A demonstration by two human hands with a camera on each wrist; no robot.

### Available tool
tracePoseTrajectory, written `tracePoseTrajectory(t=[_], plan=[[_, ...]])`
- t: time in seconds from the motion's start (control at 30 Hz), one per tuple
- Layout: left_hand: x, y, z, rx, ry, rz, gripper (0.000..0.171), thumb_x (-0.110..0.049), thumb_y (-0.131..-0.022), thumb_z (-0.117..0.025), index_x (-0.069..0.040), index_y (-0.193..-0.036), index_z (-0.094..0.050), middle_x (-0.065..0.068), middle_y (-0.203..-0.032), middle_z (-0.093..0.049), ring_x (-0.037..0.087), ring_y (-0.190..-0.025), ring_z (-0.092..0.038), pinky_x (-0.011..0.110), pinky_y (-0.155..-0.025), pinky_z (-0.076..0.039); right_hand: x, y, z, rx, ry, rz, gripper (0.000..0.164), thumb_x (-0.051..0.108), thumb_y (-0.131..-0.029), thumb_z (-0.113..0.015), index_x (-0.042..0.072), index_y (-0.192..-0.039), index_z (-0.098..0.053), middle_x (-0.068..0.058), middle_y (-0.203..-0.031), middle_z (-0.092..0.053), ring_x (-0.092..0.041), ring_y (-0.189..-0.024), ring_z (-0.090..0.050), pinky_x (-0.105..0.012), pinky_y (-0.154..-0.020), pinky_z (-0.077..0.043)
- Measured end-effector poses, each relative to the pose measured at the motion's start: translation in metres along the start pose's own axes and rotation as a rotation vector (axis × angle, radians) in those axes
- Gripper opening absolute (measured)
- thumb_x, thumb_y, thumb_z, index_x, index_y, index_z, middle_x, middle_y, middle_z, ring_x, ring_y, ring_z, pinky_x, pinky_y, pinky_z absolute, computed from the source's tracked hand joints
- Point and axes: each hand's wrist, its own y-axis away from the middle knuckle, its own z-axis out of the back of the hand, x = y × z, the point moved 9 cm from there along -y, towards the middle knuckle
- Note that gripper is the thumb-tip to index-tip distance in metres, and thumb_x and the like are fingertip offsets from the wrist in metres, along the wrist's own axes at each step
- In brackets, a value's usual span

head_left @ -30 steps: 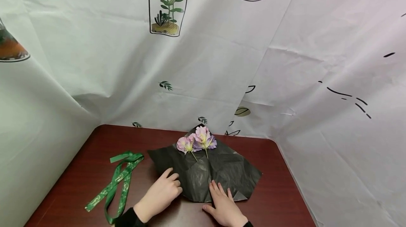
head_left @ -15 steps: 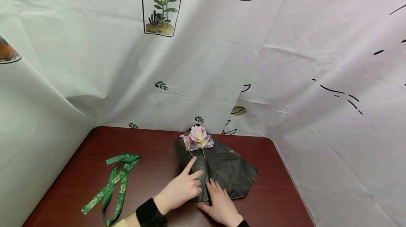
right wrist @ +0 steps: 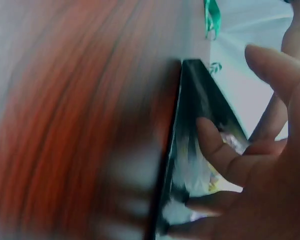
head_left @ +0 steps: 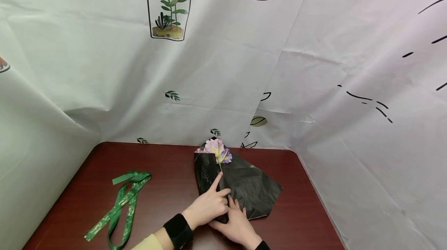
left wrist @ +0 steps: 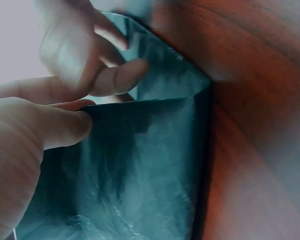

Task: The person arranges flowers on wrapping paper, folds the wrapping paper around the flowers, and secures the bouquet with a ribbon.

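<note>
Black wrapping paper (head_left: 254,188) lies on the table, its left side folded over toward the middle. Pink-and-purple artificial flowers (head_left: 215,148) show at its top, one of them mostly covered by the fold. My left hand (head_left: 208,206) pinches the folded edge between thumb (left wrist: 65,127) and fingers, the index finger stretched up along a flower stem. Just right of it, my right hand (head_left: 239,227) rests at the lower part of the paper with loosely extended fingers (right wrist: 215,150). In the left wrist view, the right hand's fingers overlap the paper beyond the pinched edge.
A green patterned ribbon (head_left: 122,205) lies loosely looped on the left of the dark red table (head_left: 167,164). White printed cloth (head_left: 216,67) hangs as walls behind and at both sides of the table.
My left hand has moved right, carrying the paper's left side over the stems and the left flower. My right hand stays low on the paper. The head view has shifted slightly.
</note>
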Motion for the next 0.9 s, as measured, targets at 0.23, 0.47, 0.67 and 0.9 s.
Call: tracePoseTrajectory(t=[0.23, 0.47, 0.67, 0.9], plan=[[0.000, 0.001, -0.005, -0.039, 0.012, 0.017, 0.010, -0.032, -0.095, -0.089, -0.041, -0.098, -0.088, -0.023, -0.094, -0.079, 0.007, -0.135, -0.063, 0.075, -0.128, -0.024, -0.003, -0.007, 0.000, -0.098, -0.017, -0.078, 0.068, 0.059, -0.101, -0.076, 0.007, -0.145, -0.075, -0.045, -0.163, -0.041, -0.078, -0.148, -0.030, -0.101, -0.102, -0.014], [0.003, 0.002, -0.003, -0.078, 0.011, 0.019, 0.010, -0.032, -0.091, -0.092, -0.040, -0.092, -0.087, -0.022, -0.093, -0.079, 0.008, -0.130, -0.066, 0.072, -0.127, -0.030, -0.001, -0.009, 0.003, -0.165, -0.018, -0.107, 0.066, 0.052, -0.102, -0.076, -0.002, -0.140, -0.075, -0.045, -0.158, -0.048, -0.078, -0.145, -0.035, -0.100, -0.103, -0.015], [0.004, 0.003, -0.003, -0.112, 0.021, 0.012, 0.013, -0.029, -0.088, -0.095, -0.039, -0.092, -0.086, -0.022, -0.093, -0.079, 0.008, -0.128, -0.067, 0.072, -0.125, -0.033, -0.002, -0.010, 0.003, -0.232, -0.014, -0.097, 0.071, 0.050, -0.103, -0.074, -0.011, -0.138, -0.072, -0.047, -0.150, -0.054, -0.080, -0.138, -0.041, -0.101, -0.098, -0.021], [0.008, 0.006, 0.001, -0.146, 0.047, 0.035, 0.017, -0.022, -0.090, -0.094, -0.036, -0.096, -0.087, -0.020, -0.094, -0.080, 0.008, -0.129, -0.067, 0.071, -0.127, -0.031, 0.001, -0.012, 0.006, -0.230, -0.030, -0.140, 0.048, 0.033, -0.104, -0.076, -0.003, -0.135, -0.078, -0.046, -0.150, -0.055, -0.078, -0.139, -0.043, -0.099, -0.102, -0.020]])
